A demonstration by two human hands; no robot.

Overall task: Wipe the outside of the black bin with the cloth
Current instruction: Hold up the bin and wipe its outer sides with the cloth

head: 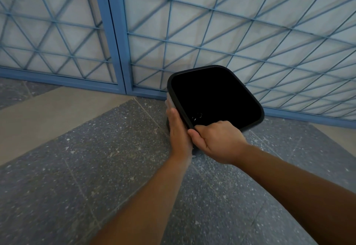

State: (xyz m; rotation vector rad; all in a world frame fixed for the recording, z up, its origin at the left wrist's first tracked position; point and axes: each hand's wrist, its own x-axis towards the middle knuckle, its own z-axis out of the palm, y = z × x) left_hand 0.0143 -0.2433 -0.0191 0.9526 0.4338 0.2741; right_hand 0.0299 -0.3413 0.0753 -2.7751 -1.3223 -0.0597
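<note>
Black bin [214,94] stands on the speckled floor [96,158] against the blue grille [212,33], its open mouth toward the camera. At its 8 o'clock wall the left hand [178,131] lies flat, fingers straight and together, pressing a pale cloth [169,101]. At 6 o'clock the right hand [217,140] grips the rim, fingers curled inside. The wall runs 11 to 5 o'clock, so the wipe likely follows it.

Building entrance or corridor: blue metal lattice gate [212,33], speckled grey stone floor tiles [96,158].
</note>
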